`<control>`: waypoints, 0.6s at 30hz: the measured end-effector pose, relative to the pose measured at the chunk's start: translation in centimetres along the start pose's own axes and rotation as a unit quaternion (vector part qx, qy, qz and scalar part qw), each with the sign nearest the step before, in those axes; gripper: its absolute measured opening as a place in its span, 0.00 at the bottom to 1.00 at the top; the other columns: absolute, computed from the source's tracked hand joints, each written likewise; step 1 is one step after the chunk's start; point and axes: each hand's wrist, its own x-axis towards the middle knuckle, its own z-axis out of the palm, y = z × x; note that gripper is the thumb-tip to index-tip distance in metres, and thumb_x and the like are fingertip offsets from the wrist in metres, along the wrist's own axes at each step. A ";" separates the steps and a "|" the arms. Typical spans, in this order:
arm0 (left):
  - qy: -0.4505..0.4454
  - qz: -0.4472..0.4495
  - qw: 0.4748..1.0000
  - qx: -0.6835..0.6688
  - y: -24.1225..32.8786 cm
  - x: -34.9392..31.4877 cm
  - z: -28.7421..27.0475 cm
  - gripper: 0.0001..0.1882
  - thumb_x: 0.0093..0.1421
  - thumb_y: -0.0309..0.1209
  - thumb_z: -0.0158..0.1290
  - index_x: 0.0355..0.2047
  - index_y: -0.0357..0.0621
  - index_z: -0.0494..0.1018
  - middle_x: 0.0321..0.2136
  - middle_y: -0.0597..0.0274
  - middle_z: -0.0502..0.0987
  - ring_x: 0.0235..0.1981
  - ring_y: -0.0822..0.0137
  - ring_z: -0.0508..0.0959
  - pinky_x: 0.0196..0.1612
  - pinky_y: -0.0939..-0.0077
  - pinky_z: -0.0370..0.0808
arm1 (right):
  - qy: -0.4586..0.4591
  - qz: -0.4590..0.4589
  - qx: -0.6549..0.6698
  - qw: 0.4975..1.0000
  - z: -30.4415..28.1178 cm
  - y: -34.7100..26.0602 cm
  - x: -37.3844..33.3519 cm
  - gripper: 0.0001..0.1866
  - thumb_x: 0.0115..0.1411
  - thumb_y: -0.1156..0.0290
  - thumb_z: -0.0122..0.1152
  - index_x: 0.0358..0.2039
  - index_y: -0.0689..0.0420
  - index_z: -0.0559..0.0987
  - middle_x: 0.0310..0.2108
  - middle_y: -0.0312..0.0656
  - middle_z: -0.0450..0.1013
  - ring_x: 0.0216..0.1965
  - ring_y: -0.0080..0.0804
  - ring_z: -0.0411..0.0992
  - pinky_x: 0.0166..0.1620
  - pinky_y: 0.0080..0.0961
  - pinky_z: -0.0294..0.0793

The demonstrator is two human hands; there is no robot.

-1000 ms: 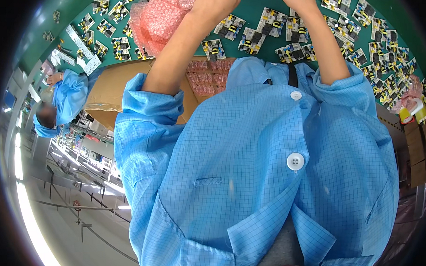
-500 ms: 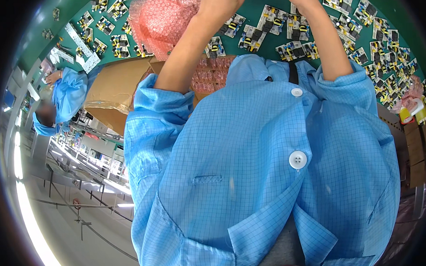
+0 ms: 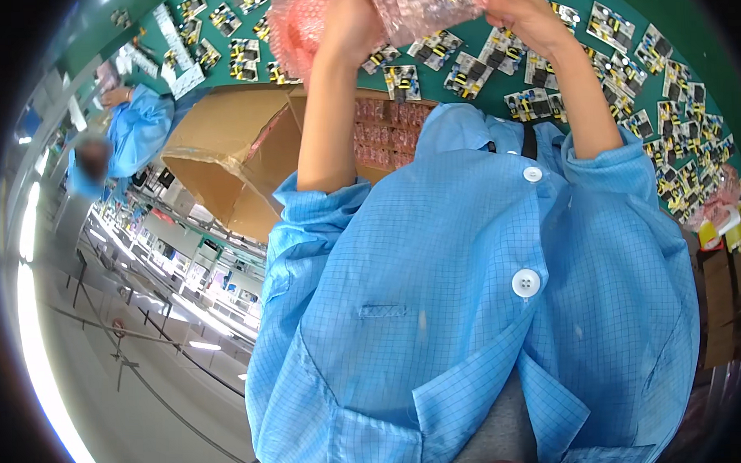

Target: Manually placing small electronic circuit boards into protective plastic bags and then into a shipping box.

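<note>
At the top of the view, a pink bubble-wrap bag (image 3: 416, 16) is stretched between my two hands. A yellow part shows faintly through its plastic. My left hand (image 3: 353, 24) is closed on the bag's left end, its fingertips mostly hidden. My right hand (image 3: 524, 15) pinches the right edge between thumb and fingers. Against my left wrist lies more pink bubble wrap (image 3: 294, 30), bunched on the green table (image 3: 455, 94). Below my hands, several circuit boards (image 3: 466, 75) with yellow and black parts lie on the table.
Many more circuit boards (image 3: 693, 134) spread over the right side. An open cardboard box (image 3: 220, 126) stands left of my body, with rows of pink-wrapped packs (image 3: 387, 133) beside it. A person in blue (image 3: 138, 129) works at far left. A yellow-and-white container (image 3: 723, 227) sits far right.
My hands have come down into fuller view, with the bubble-wrap bag now showing between them. The whole scene has shifted slightly right and the view has tilted.
</note>
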 end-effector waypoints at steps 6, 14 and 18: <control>-0.139 0.098 0.655 0.736 -2.4 -2.8 4.4 0.14 0.66 0.39 0.49 0.40 0.42 0.77 0.38 0.56 0.79 0.41 0.61 0.78 0.44 0.67 0.75 | -0.072 -0.002 0.024 0.997 1.9 0.5 -2.1 0.17 0.58 0.78 0.63 0.49 0.63 0.77 0.40 0.40 0.80 0.36 0.23 0.78 0.39 0.18 0.76; -0.176 0.159 0.721 0.651 -6.2 -4.5 0.9 0.12 0.62 0.38 0.50 0.26 0.46 0.77 0.25 0.61 0.76 0.29 0.60 0.75 0.34 0.65 0.73 | -0.099 -0.037 -0.206 0.973 2.4 1.1 -5.6 0.19 0.58 0.72 0.64 0.51 0.60 0.76 0.41 0.37 0.79 0.39 0.16 0.75 0.38 0.13 0.70; -0.128 0.160 0.793 0.574 -8.2 -4.4 4.3 0.09 0.60 0.34 0.54 0.37 0.45 0.75 0.32 0.62 0.77 0.36 0.66 0.77 0.39 0.70 0.75 | -0.241 -0.222 -0.038 0.944 0.8 3.6 -4.0 0.18 0.58 0.75 0.64 0.49 0.61 0.76 0.35 0.36 0.78 0.33 0.18 0.75 0.36 0.15 0.72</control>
